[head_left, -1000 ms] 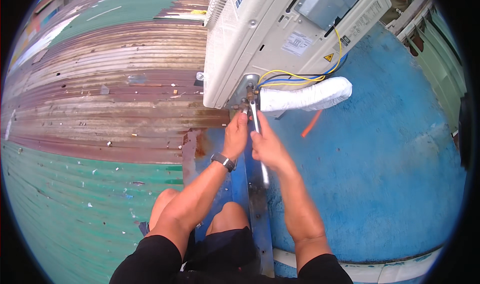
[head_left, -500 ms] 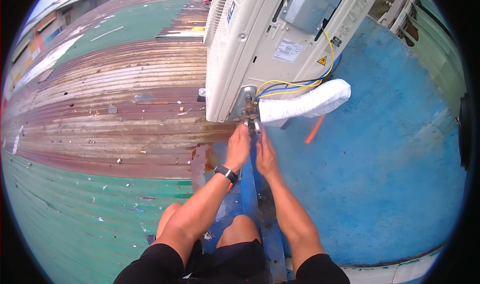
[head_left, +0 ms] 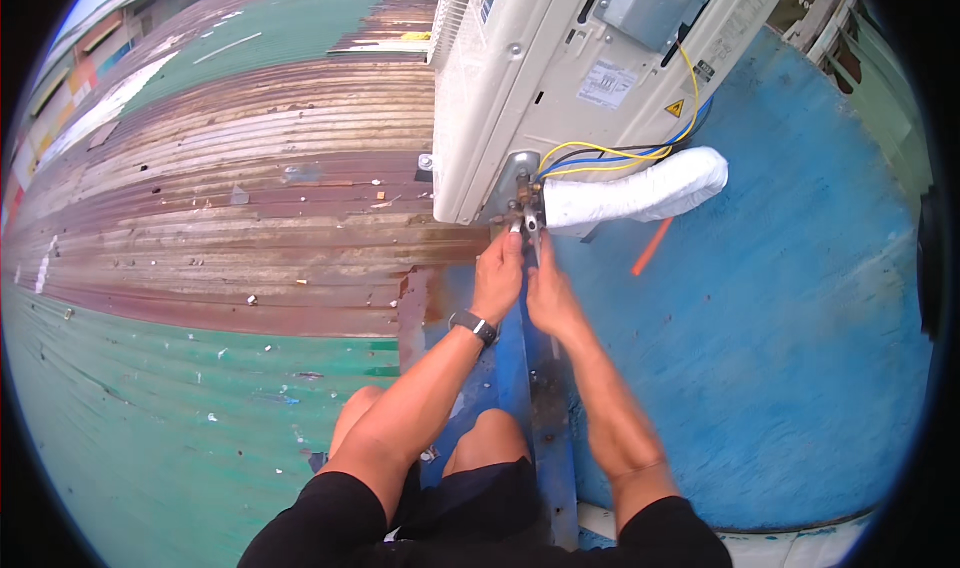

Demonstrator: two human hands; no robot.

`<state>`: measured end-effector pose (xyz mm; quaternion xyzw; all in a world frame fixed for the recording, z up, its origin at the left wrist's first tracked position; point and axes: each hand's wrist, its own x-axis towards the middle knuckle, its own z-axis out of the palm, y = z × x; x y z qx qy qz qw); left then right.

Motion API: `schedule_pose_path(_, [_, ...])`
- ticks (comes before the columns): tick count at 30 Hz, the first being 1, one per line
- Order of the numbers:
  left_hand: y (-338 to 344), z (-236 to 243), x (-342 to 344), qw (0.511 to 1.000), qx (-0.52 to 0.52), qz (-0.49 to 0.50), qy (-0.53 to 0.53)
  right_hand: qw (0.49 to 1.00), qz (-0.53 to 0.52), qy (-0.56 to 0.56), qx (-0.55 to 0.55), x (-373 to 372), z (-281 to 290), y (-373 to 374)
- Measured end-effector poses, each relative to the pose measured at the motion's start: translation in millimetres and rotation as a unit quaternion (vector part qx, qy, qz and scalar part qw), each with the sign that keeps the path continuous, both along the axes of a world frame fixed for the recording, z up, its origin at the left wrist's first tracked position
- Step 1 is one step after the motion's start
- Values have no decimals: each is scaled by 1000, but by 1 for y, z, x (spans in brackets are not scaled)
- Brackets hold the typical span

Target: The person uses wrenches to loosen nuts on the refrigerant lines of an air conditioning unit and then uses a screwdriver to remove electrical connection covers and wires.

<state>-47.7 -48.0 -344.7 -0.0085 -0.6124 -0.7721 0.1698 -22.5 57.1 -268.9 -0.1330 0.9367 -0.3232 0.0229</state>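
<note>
The air-conditioner outdoor unit [head_left: 560, 98] stands tilted in view, with brass pipe valves [head_left: 525, 190] at its lower corner. Just below these valves, my right hand [head_left: 555, 298] is closed around a silver wrench [head_left: 533, 233], its head up against the fittings. My left hand [head_left: 498, 280] is closed beside it, thumb pointing up at a small metal end; what it grips is mostly hidden by the fingers. A white-wrapped pipe [head_left: 635, 193] leads off to the right from the valves. Yellow, blue and black wires [head_left: 615, 158] loop above it.
A blue surface [head_left: 760, 348] spreads to the right, an orange tube [head_left: 652, 248] lying on it. Corrugated brown roofing [head_left: 270, 208] and green roofing [head_left: 200, 398] extend on the left, scattered with small debris. A narrow blue ledge [head_left: 512, 358] runs beneath my arms.
The whole view has shifted, so the unit sits farther right and higher. Both hands remain at the valves, and the wrench head has moved slightly left against the fittings.
</note>
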Motion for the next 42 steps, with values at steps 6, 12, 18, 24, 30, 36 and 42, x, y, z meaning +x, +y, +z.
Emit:
schedule_pose_path(6, [4,2,-1,1000,10,8,20,997,-28,54,-50,-16,-40,19])
schedule_pose_path(12, [-1,3,0,998,46,-52,-7,983,-32,88,-159,-14,-32,11])
schedule_pose_path(18, [-3,-8,-8,999,38,-34,15,972,-71,213,68,-12,-21,-8])
schedule_pose_path(24, [5,-3,-3,990,120,-70,-34,942,-67,298,140,-36,-32,9])
schedule_pose_path(30, [3,1,-2,992,111,-59,-15,934,-81,320,136,-34,-29,6])
schedule_pose_path(36, [0,-3,-2,988,129,-76,-26,973,-104,203,45,-15,-18,0])
schedule_pose_path(42, [2,-3,-8,986,138,-98,-8,979,-21,190,-76,-3,-25,6])
